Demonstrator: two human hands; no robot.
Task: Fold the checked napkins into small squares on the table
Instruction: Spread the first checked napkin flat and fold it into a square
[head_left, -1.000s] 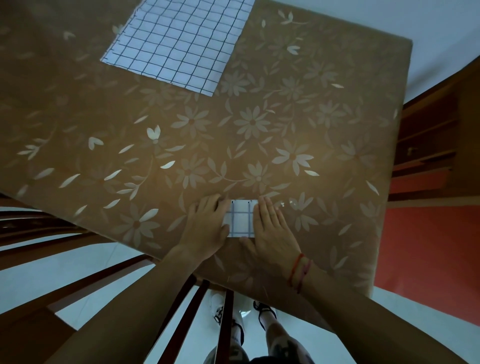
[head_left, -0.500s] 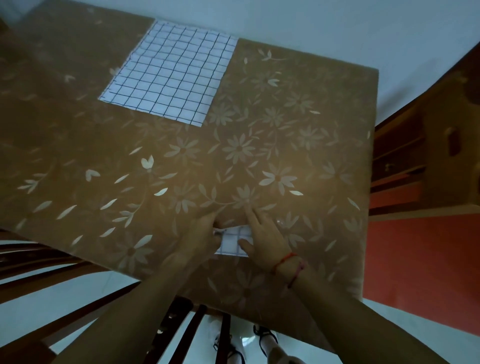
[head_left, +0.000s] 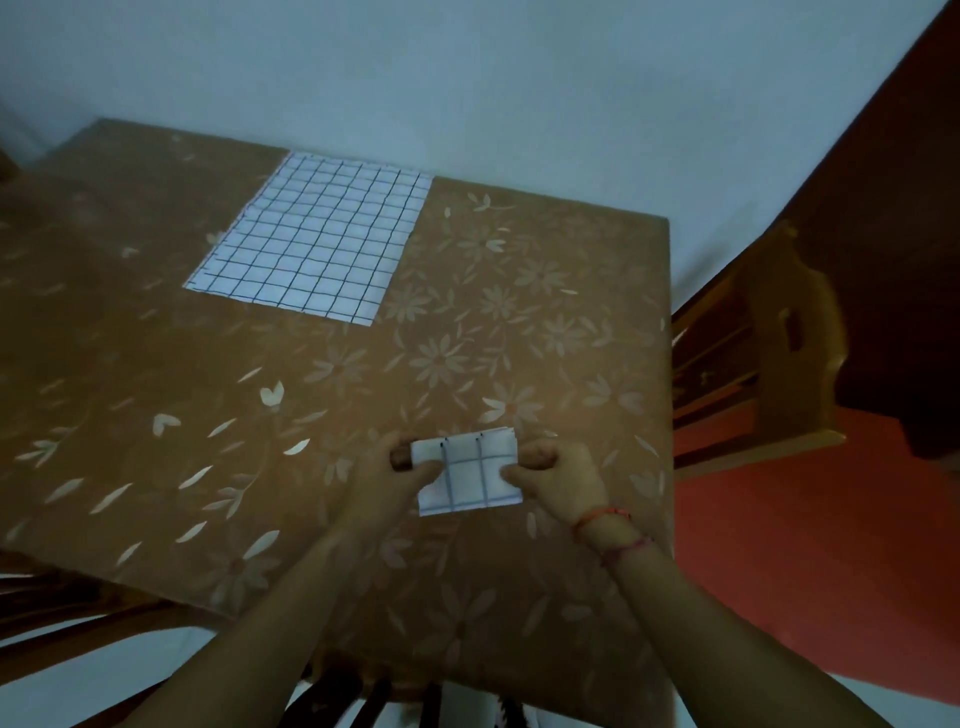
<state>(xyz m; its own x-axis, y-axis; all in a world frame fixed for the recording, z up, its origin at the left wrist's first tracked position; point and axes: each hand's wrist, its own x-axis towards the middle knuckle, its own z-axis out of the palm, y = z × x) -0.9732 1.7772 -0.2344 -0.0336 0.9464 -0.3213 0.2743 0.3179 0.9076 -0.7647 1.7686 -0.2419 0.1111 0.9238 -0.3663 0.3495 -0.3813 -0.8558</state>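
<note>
Low in the middle of the frame, my left hand (head_left: 392, 475) and right hand (head_left: 558, 475) each pinch one side of the small folded napkin (head_left: 467, 472) over the flowered worktop (head_left: 519, 322). A second checked napkin (head_left: 311, 239) lies spread flat toward the upper left, well apart from my hands.

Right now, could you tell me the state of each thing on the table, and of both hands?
Small napkin: folded into a small square, pinched at both sides.
Large napkin: lying flat near the far edge, not folded small, untouched.
Left hand: closed on the small napkin's left edge.
Right hand: closed on the small napkin's right edge.
Tablecloth: spread flat over the table.
</note>
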